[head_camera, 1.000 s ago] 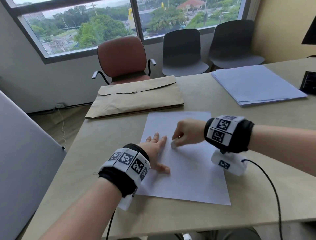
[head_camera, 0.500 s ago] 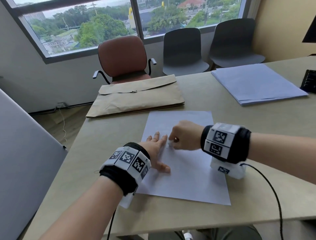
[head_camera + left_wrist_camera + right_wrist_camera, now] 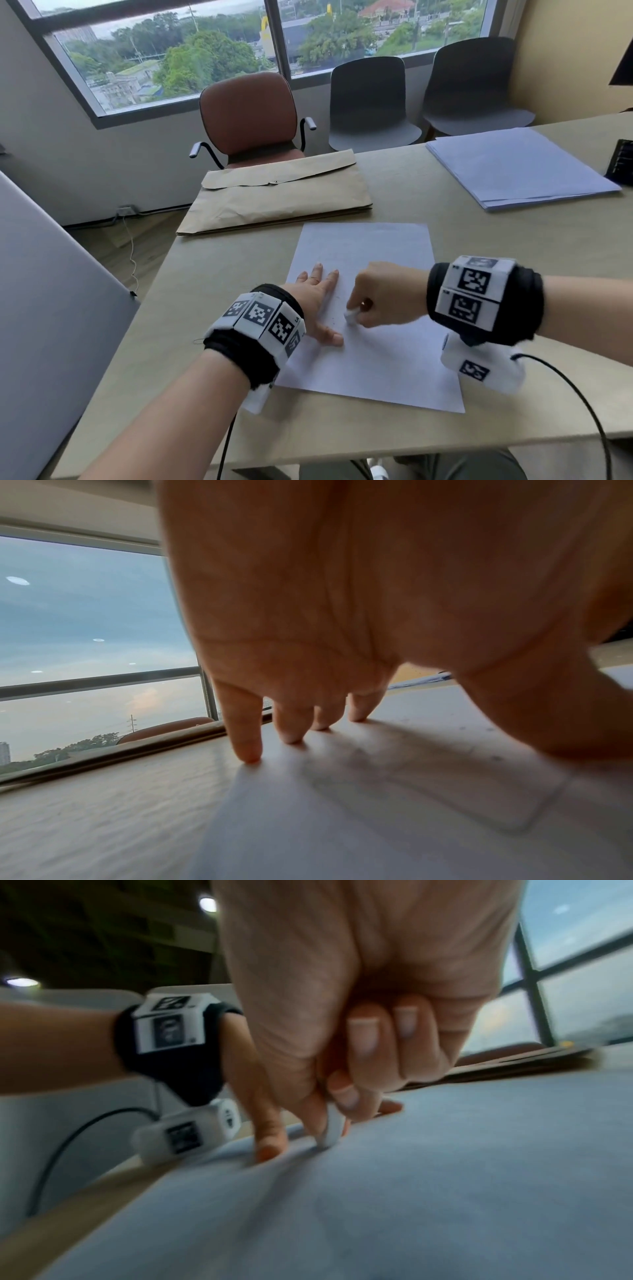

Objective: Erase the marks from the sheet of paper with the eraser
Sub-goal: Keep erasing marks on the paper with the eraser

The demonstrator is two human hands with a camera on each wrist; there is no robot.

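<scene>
Your left hand (image 3: pixel 317 301) lies flat with straight, spread fingers (image 3: pixel 245 734) on the left part of the sheet (image 3: pixel 370 363), pressing it to the surface (image 3: pixel 513 246); the little finger lands at the sheet's left edge. Just to its right, your right hand (image 3: pixel 383 296) is curled and pinches the eraser (image 3: pixel 350 316) between thumb and fingertips. The eraser's lower end touches the sheet, close beside your left thumb. Small dark specks lie on the sheet between the two hands. An envelope (image 3: pixel 281 195) lies beyond the sheet, and a paper stack (image 3: pixel 520 168) sits far right.
</scene>
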